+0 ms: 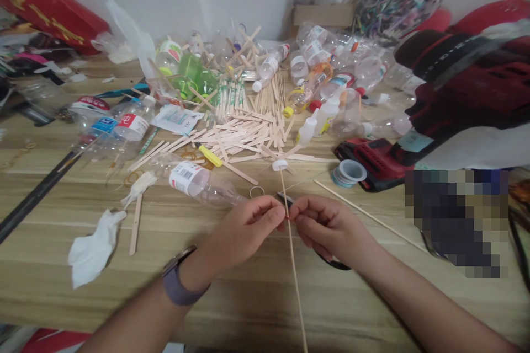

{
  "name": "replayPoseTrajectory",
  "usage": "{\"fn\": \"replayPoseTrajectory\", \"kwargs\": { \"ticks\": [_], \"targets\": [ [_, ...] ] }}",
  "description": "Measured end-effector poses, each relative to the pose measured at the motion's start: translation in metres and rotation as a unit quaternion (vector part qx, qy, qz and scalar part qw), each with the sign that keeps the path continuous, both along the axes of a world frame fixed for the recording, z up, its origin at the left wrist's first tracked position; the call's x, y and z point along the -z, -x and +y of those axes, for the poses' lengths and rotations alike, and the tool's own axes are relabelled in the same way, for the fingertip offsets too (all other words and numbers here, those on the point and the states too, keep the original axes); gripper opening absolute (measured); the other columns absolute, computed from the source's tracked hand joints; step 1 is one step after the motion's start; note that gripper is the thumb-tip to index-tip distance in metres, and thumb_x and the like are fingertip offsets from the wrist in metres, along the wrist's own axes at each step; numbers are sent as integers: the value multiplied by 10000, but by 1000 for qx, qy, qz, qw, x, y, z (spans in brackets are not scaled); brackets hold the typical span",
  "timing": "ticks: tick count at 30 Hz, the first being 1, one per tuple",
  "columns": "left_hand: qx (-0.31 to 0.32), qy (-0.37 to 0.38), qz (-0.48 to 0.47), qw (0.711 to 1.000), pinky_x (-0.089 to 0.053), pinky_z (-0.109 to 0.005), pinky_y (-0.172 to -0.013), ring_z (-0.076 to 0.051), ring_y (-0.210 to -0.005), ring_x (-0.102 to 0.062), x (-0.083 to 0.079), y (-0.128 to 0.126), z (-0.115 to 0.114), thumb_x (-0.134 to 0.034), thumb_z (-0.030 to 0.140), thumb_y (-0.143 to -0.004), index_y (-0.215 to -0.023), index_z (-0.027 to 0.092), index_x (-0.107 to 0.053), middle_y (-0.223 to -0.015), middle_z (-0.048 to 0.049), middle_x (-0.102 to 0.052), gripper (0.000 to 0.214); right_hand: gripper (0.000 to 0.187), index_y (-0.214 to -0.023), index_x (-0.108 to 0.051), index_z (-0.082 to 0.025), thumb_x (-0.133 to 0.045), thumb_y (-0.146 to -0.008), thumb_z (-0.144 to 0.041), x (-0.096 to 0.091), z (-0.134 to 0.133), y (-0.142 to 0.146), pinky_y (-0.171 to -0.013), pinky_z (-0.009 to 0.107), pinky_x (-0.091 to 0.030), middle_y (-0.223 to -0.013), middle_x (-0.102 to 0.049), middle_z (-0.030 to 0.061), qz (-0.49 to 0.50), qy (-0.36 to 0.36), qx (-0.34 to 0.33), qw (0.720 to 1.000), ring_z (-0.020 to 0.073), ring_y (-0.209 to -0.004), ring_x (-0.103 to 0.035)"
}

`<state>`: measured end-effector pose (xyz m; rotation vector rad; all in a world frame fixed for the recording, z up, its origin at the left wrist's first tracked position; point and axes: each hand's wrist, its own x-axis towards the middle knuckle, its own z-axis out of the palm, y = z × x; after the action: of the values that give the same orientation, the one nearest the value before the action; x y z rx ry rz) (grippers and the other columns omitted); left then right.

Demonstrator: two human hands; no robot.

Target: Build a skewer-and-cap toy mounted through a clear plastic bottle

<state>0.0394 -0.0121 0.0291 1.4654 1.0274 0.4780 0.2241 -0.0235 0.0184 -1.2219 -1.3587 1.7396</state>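
Note:
A thin wooden stick [293, 265] runs from the front edge up between my hands towards a white bottle cap [280, 165] with flat craft sticks crossed behind it. My left hand [259, 223] is closed in a pinch right beside the stick, a watch on its wrist. Opposite it, my right hand [325, 226] is also pinched. Between the fingertips a small reddish band [287, 218] crosses the stick; whether it is looped round cannot be made out. Scissors [285, 197] lie under my hands, their black handle partly covered by the right one.
Craft sticks [248, 135] are heaped mid-table, with a yellow-handled tool [210, 155]. A plastic bottle [194, 182] lies left of my hands. To the right are a spool [348, 172], another thin stick [368, 215] and a red-black power drill [464, 88]. Tissue [95, 245] lies at left.

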Motion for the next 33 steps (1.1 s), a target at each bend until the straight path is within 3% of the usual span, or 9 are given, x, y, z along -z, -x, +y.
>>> {"fn": "replayPoseTrajectory", "kwargs": {
  "ticks": [6,13,19,33],
  "targets": [
    [-6,19,3,1000,-373,-222,-505,-103,-547,-448,4,3,0,-434,571,-878,-815,166,-610,-634,44,-456,446,90,-817,-568,-186,-510,-766,-233,4,-3,-1,-301,157,-212,-487,-473,-90,-67,-39,-8,997,32,-312,-307],
    [6,-28,72,997,-363,-225,-542,-113,-582,-480,4,2,2,-515,465,-862,-727,161,-611,-639,28,-552,346,128,-728,-602,-186,-489,-766,-141,4,-4,2,-380,174,-251,-486,-439,-71,-162,-184,-29,969,52,-400,-347],
    [32,-17,101,994,-312,-228,-513,-108,-530,-423,3,2,3,-485,493,-869,-697,165,-596,-572,47,-494,386,171,-741,-642,-179,-490,-758,-103,7,-4,1,-443,180,-264,-551,-526,-55,-206,-273,-40,939,60,-468,-354],
    [50,-31,116,992,-311,-227,-517,-115,-554,-428,3,2,5,-434,415,-895,-714,179,-540,-602,44,-477,316,170,-818,-658,-196,-499,-798,-140,12,-4,-2,-505,189,-335,-641,-633,-21,-256,-333,-42,907,87,-522,-496]
  ]
}}
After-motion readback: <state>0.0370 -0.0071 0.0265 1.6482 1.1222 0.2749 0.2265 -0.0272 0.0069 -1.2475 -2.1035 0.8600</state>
